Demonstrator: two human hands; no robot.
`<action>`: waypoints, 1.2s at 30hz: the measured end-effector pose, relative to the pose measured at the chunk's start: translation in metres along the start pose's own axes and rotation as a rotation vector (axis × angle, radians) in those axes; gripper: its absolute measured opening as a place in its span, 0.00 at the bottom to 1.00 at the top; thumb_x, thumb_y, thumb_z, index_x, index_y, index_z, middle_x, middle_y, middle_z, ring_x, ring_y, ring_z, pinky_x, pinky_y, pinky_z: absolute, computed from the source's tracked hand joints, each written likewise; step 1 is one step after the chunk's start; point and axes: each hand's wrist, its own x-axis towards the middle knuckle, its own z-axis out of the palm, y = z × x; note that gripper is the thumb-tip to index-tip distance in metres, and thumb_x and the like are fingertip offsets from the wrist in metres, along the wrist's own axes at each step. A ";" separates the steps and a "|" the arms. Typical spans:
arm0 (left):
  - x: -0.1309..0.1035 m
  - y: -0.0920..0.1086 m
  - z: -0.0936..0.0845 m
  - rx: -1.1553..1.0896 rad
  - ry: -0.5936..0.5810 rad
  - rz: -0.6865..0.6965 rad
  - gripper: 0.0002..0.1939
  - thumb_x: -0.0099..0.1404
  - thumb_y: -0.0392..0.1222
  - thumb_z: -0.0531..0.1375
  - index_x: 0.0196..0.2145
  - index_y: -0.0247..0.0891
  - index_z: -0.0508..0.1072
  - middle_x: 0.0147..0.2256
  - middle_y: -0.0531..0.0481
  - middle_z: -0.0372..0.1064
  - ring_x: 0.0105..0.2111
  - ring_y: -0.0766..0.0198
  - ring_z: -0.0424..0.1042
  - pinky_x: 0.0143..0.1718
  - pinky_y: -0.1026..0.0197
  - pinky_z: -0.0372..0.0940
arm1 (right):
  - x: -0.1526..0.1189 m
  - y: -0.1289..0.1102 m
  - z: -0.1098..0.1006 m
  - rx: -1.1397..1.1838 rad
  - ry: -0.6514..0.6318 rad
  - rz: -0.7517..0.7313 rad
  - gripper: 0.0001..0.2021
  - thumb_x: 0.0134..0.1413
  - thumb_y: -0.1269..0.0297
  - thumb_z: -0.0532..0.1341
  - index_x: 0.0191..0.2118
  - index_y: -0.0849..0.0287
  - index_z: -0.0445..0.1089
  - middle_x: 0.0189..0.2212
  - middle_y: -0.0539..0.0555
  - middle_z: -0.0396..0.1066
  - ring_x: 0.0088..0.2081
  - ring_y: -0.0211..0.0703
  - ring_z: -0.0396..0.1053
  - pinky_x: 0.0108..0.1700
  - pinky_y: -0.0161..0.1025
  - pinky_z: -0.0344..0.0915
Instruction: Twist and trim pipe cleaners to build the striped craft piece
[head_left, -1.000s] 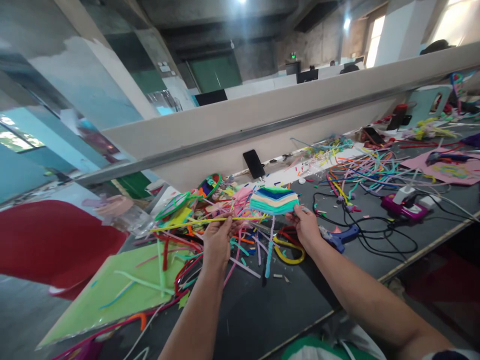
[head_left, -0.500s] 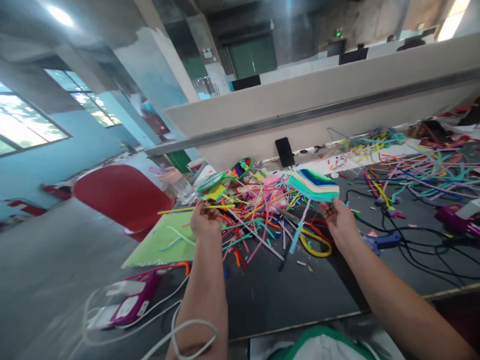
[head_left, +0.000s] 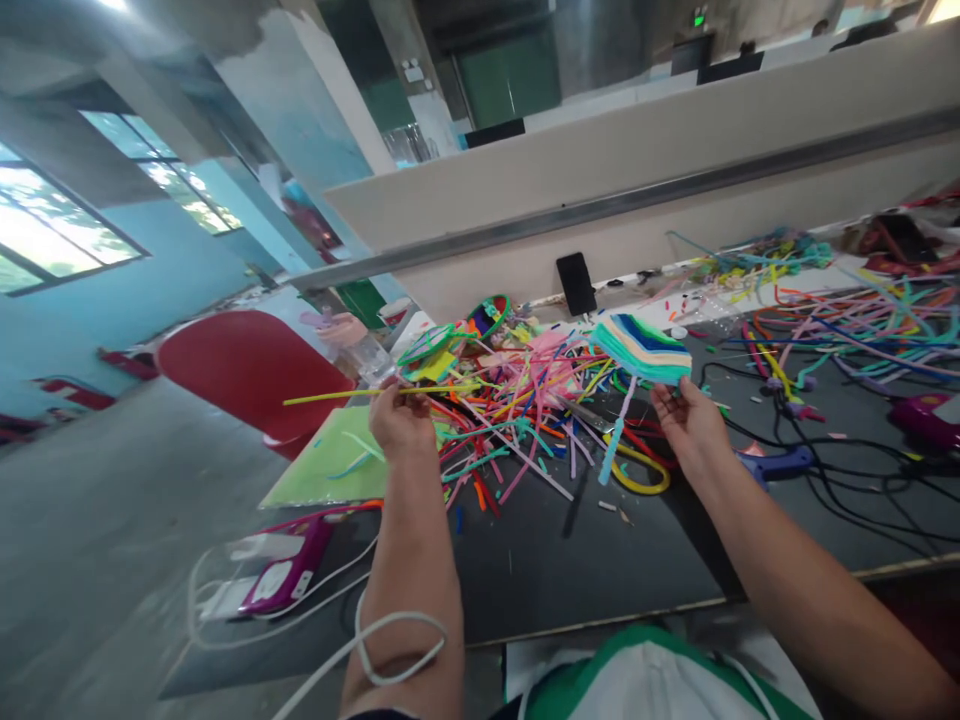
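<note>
Across the dark tabletop [head_left: 517, 590] sprawl tangled pipe cleaners [head_left: 536, 385]; above it, my left hand [head_left: 403, 425] pinches a yellow pipe cleaner [head_left: 330, 396], my right hand [head_left: 694, 425] grips a striped panel [head_left: 643, 348] near its lower-right corner.

Daylight comes from the windows [head_left: 60, 225] at left, which are glaring nearly white. Inside, the light is rather dim, and the dark worktop [head_left: 517, 590] carries soft shadows. Wide-angle distortion stretches the edges; small distant details are smeared.
</note>
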 end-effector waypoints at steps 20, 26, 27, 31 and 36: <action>-0.096 -0.045 0.075 0.125 -0.537 -0.247 0.15 0.49 0.40 0.69 0.33 0.34 0.73 0.28 0.49 0.75 0.30 0.60 0.77 0.32 0.60 0.72 | -0.013 0.011 0.005 -0.195 -0.116 -0.145 0.15 0.36 0.60 0.71 0.29 0.59 0.68 0.23 0.47 0.74 0.23 0.38 0.72 0.30 0.36 0.71; -0.097 -0.034 0.078 0.177 -0.537 -0.223 0.15 0.48 0.40 0.69 0.33 0.34 0.73 0.28 0.50 0.74 0.29 0.60 0.76 0.32 0.60 0.72 | -0.014 0.012 0.006 -0.213 -0.127 -0.202 0.16 0.35 0.57 0.71 0.30 0.59 0.69 0.23 0.48 0.75 0.24 0.38 0.72 0.31 0.36 0.71; -0.099 -0.034 0.080 0.181 -0.540 -0.224 0.15 0.48 0.40 0.69 0.32 0.34 0.73 0.27 0.50 0.74 0.29 0.60 0.76 0.31 0.60 0.72 | -0.014 0.013 0.006 -0.208 -0.124 -0.197 0.17 0.34 0.57 0.71 0.30 0.59 0.68 0.23 0.48 0.75 0.24 0.38 0.72 0.31 0.36 0.71; -0.114 -0.044 0.087 0.158 -0.536 -0.267 0.15 0.47 0.40 0.70 0.32 0.34 0.73 0.25 0.51 0.74 0.27 0.61 0.76 0.31 0.59 0.72 | -0.014 0.014 0.007 -0.169 -0.127 -0.159 0.17 0.34 0.59 0.72 0.29 0.58 0.67 0.23 0.47 0.74 0.24 0.39 0.73 0.32 0.37 0.72; -0.122 -0.056 0.088 0.078 -0.462 -0.376 0.14 0.47 0.41 0.70 0.31 0.33 0.74 0.24 0.49 0.74 0.26 0.63 0.75 0.32 0.61 0.71 | -0.016 0.013 0.005 -0.115 -0.185 -0.056 0.14 0.38 0.60 0.71 0.30 0.57 0.67 0.23 0.46 0.75 0.25 0.39 0.73 0.35 0.39 0.73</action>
